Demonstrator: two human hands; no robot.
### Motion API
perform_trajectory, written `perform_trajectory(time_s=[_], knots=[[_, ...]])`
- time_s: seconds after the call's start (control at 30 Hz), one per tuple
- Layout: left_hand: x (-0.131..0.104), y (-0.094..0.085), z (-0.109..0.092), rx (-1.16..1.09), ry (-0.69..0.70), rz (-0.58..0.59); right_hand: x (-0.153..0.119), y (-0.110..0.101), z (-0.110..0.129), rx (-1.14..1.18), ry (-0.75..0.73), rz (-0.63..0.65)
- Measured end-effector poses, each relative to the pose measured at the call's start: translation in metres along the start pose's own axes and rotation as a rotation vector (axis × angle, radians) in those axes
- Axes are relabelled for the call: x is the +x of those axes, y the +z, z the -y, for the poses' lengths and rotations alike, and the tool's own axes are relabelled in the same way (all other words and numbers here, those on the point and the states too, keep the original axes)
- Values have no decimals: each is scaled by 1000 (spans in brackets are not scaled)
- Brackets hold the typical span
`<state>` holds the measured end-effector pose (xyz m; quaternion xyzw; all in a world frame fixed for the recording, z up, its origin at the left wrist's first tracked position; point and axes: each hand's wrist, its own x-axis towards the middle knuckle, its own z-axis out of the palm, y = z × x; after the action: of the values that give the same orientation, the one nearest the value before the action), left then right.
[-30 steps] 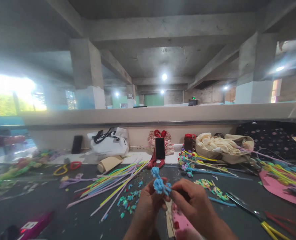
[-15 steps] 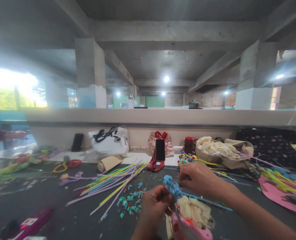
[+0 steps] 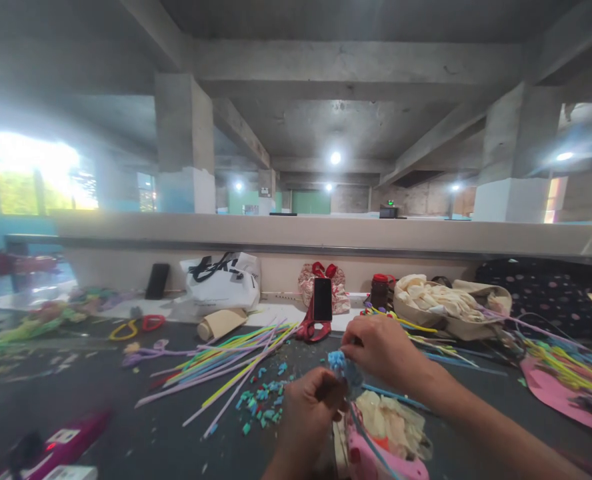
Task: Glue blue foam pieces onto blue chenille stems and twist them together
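Observation:
A fuzzy blue pipe-cleaner flower [image 3: 337,362] stands upright in front of me, its blue stem [image 3: 363,433] running down toward the lower edge. My left hand [image 3: 312,407] is closed in a pinch around it, just under the bunched head. From the right, my right hand [image 3: 376,343] reaches over with thumb and forefinger pressed together at the top right of the flower. What lies between those fingertips is hidden. Below the hands is a pink container [image 3: 376,460] with cream cloth-like material [image 3: 389,420] in it.
Small blue and green clippings [image 3: 263,403] lie left of my hands, beside loose coloured pipe cleaners [image 3: 226,367]. A phone [image 3: 323,300] leans upright behind red-handled scissors [image 3: 316,331]. Yellow-and-red-handled scissors [image 3: 125,330], a white bag [image 3: 223,283] and a magenta device [image 3: 71,440] are leftward.
My right hand has moved left, from beside the flower to its top, fingers still pinched. My left hand keeps its hold on the flower almost in place.

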<state>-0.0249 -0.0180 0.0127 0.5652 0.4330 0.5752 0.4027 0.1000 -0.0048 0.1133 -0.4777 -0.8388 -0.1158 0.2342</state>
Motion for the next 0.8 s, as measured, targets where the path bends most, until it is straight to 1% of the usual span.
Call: perform_trajectory(time_s=[0.1,0.23,0.3,0.4,0.47,0.53,0.6,0.67,0.7,0.8], knots=[[1,-1,5,66,86,-32,-1,8,-1,106,61,-24],[1,-6,3,191,233,-21,-4,15,2,270,111,-33],[0,-7,-2,205,299,-11,-4,14,3,358,137,-28],[-3,-5,-5,197,400,-48,-3,11,0,457,186,-1],[-5,-3,-4,202,459,-77,-1,8,-3,495,214,14],[-6,-1,-1,228,501,-52,-2,6,-5,512,221,23],[-7,0,2,244,540,-38,-4,6,-4,500,200,12],[-7,1,3,235,565,-76,-9,7,0,486,159,-1],[-7,1,2,226,562,-80,-12,7,2,484,138,-13],[-6,0,-1,202,495,-26,-20,8,7,529,116,-14]])
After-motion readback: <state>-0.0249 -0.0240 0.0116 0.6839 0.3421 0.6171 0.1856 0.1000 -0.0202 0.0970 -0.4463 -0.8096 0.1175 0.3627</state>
